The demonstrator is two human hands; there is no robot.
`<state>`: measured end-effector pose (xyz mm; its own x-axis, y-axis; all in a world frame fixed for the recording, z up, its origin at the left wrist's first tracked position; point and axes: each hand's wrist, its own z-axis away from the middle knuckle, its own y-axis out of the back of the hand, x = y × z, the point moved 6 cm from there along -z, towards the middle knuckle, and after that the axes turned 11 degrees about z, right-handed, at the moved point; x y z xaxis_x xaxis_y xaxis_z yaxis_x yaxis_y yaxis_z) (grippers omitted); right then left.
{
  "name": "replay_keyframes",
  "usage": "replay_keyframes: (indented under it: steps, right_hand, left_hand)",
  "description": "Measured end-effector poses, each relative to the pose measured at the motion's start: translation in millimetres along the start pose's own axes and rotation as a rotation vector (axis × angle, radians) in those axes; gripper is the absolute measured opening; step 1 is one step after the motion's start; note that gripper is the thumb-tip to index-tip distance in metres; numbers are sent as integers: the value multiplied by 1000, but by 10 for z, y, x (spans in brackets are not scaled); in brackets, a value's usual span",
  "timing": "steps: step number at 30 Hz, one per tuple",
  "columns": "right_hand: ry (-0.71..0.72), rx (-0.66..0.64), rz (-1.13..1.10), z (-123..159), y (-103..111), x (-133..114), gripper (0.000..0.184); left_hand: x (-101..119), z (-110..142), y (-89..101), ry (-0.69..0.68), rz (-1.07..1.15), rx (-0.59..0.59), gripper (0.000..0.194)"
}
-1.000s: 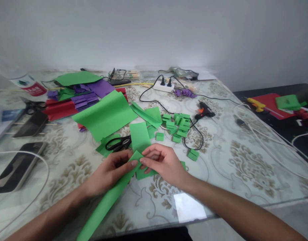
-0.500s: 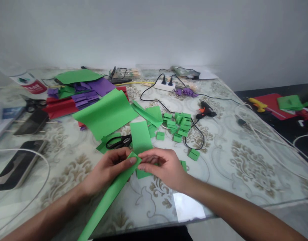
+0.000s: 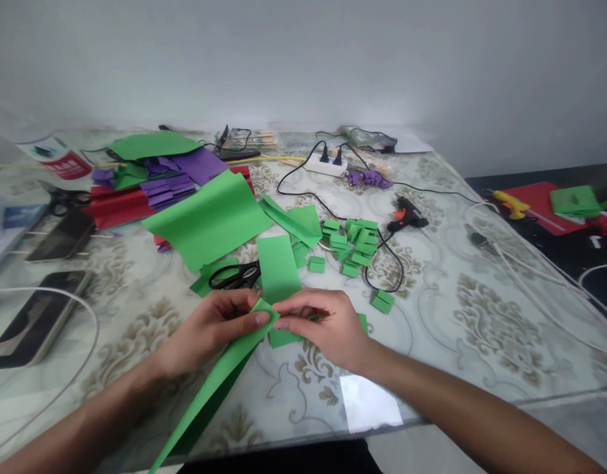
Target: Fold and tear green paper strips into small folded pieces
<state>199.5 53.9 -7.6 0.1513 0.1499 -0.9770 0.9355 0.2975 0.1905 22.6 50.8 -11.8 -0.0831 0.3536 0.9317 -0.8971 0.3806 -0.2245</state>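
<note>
1. Grip on both sides is a fingertip pinch: the left hand (image 3: 209,329) holds one end of a long green paper strip (image 3: 219,372) between thumb and fingers, and the right hand (image 3: 333,326) nips the corner of that same end, the two sets of fingertips almost touching.
2. That end is held above the bench (image 3: 446,263), toward its near edge; the rest of the strip slants down to the left, past the near edge and out of view.
3. Half a second ago the strip's hanging length showed as one narrow band. Now its layers have parted, and a darker inner face shows beneath the upper one. Both hands have kept nearly the same place.
4. What this means, as a judgement: the handling is concentrated at the pinched end, while the trailing length is loose and not creased flat.
5. Just beyond the fingers lies a green paper rectangle (image 3: 278,266), with black-handled scissors (image 3: 247,271) beside it, their blades out of sight.
6. Farther toward the bench's right edge sit a cluster of small folded green pieces (image 3: 365,250) and a black glue gun (image 3: 406,216); a large green sheet (image 3: 209,220) lies toward the far left corner.
</note>
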Motion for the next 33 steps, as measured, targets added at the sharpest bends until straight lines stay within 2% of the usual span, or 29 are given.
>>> replay_keyframes:
  steps: [6, 17, 33]
  right_hand:
    - [89, 21, 0, 13, -4, -15, 17]
    - [96, 11, -27, 15, -17, -17, 18]
    - [103, -5, -18, 7, -23, -19, 17]
  left_hand:
    - [-41, 15, 14, -8, -4, 26, 35]
    - [-38, -3, 8, -24, 29, 31, 30]
    - [-82, 8, -3, 24, 90, 46, 30]
